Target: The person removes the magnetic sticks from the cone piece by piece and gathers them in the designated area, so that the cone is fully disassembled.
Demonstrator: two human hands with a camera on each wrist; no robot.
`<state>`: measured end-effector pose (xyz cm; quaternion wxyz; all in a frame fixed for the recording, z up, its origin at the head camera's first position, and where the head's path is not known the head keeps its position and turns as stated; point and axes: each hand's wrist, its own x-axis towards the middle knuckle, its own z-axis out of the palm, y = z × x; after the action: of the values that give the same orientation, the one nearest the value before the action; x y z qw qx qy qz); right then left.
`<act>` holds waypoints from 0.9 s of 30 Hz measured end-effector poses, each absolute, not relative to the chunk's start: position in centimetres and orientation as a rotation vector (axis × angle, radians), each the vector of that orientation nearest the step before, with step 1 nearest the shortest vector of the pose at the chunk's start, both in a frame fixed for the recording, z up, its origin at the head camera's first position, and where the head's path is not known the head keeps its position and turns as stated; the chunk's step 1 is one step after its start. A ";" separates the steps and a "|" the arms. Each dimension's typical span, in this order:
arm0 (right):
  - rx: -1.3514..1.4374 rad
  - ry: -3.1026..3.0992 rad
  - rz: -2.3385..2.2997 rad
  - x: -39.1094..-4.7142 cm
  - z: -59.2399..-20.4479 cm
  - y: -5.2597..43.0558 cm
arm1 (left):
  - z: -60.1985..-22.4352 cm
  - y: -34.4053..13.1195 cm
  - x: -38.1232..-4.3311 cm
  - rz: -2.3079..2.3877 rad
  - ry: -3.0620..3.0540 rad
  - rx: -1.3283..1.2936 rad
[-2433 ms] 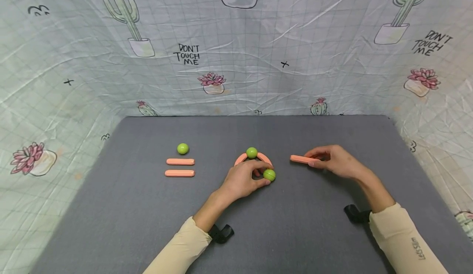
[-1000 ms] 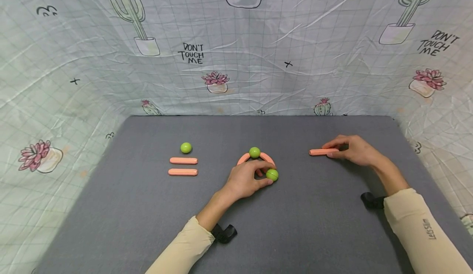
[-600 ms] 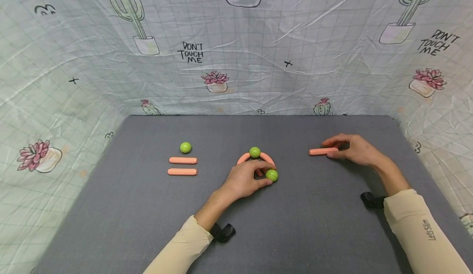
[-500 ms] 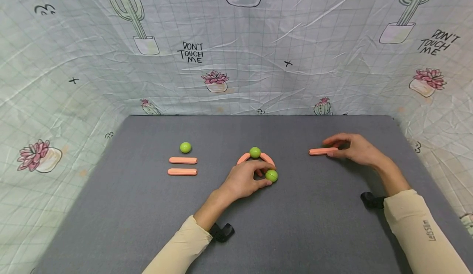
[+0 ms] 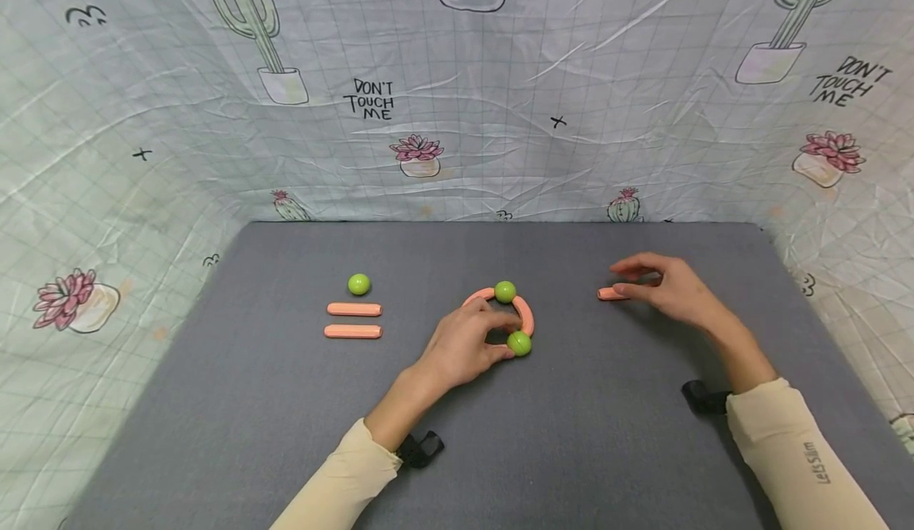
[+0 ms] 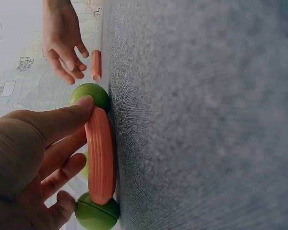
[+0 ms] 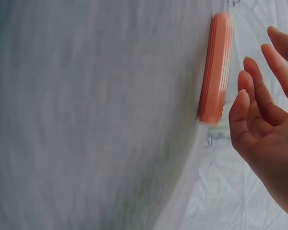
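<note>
Near the table's middle lies a ring of curved orange ribbed pieces (image 5: pixel 525 314) joined by green balls. My left hand (image 5: pixel 457 347) pinches its near-right green ball (image 5: pixel 519 344) between thumb and fingers. Another green ball (image 5: pixel 505 291) sits at the ring's far side. In the left wrist view, a curved piece (image 6: pixel 101 158) runs from the pinched ball to a grooved green ball (image 6: pixel 98 213); my hand hides that part in the head view. To the right, my right hand (image 5: pixel 667 288) hovers with fingers spread beside a straight orange ribbed stick (image 7: pixel 217 69), apart from it.
On the left of the grey table (image 5: pixel 214 403) lie a loose green ball (image 5: pixel 359 284) and two straight orange sticks, one farther (image 5: pixel 355 309) and one nearer (image 5: pixel 353 332). A printed cloth (image 5: pixel 457 78) hangs behind and at the sides.
My right hand has set the orange stick on the table, let it go and shifted slightly left. The ring has turned under my left hand, its far ball moving right.
</note>
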<state>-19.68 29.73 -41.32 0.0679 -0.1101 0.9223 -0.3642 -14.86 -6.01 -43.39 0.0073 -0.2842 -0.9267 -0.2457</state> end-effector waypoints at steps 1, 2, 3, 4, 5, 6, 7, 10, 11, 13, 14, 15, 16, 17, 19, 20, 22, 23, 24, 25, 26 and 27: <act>-0.338 2.778 -1.106 -19.5 -41.3 29.3 | -43.4 -6.1 -14.8 -0.781 -2.898 -0.887; -0.354 2.779 -1.117 -19.4 -41.3 28.9 | -43.4 -6.2 -14.7 -0.797 -2.896 -0.884; -0.377 2.782 -1.130 -19.2 -41.2 28.5 | -43.4 -6.2 -14.7 -0.818 -2.895 -0.883; -0.406 2.789 -1.138 -19.1 -41.2 28.1 | -43.4 -6.3 -14.6 -0.834 -2.889 -0.886; -0.440 2.798 -1.145 -19.0 -41.3 27.7 | -43.5 -6.3 -14.6 -0.863 -2.878 -0.894; -0.473 2.799 -1.154 -18.9 -41.3 27.2 | -43.5 -6.3 -14.6 -0.895 -2.866 -0.905; -0.507 2.795 -1.167 -18.9 -41.4 26.7 | -43.6 -6.4 -14.6 -0.940 -2.857 -0.912; -0.572 2.775 -1.165 -18.7 -41.6 25.3 | -43.8 -6.5 -14.5 -1.074 -2.838 -0.921; -0.582 2.756 -1.172 -18.7 -41.6 24.8 | -43.8 -6.5 -14.5 -1.105 -2.839 -0.918; -0.620 2.711 -1.175 -18.5 -41.6 23.8 | -43.9 -6.6 -14.5 -1.132 -2.849 -0.907; -0.642 2.688 -1.168 -18.3 -41.6 23.4 | -43.9 -6.7 -14.6 -1.135 -2.853 -0.902; -0.663 2.661 -1.163 -18.2 -41.6 22.9 | -43.9 -6.7 -14.6 -1.132 -2.857 -0.902; -0.686 2.630 -1.158 -18.0 -41.6 22.4 | -43.9 -6.7 -14.6 -1.130 -2.862 -0.902; -0.706 2.593 -1.159 -17.9 -41.6 22.0 | -43.9 -6.8 -14.7 -1.128 -2.867 -0.900; -0.747 2.539 -1.142 -17.6 -41.6 21.1 | -43.9 -6.9 -14.7 -1.143 -2.872 -0.899; -0.765 2.516 -1.136 -17.5 -41.7 20.6 | -43.9 -6.9 -14.8 -1.155 -2.875 -0.897; -0.795 2.474 -1.135 -17.3 -41.8 19.9 | -43.8 -7.0 -14.8 -1.187 -2.878 -0.895; -0.805 2.463 -1.129 -17.2 -41.8 19.5 | -43.8 -7.0 -14.9 -1.196 -2.874 -0.897; -0.817 2.456 -1.123 -17.2 -41.9 19.2 | -43.8 -7.0 -14.9 -1.208 -2.874 -0.897; -0.825 2.450 -1.116 -17.1 -42.0 18.9 | -43.8 -7.1 -15.0 -1.212 -2.870 -0.899; -0.833 2.446 -1.107 -17.1 -42.0 18.6 | -43.8 -7.1 -15.0 -1.218 -2.869 -0.900; -0.843 2.443 -1.096 -17.1 -42.1 18.3 | -43.8 -7.1 -15.0 -1.220 -2.869 -0.899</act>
<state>-17.08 18.32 -42.13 0.1664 -0.2962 0.8581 -0.3849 -15.03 -7.13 -43.81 -0.0516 -0.2767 -0.8831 -0.3755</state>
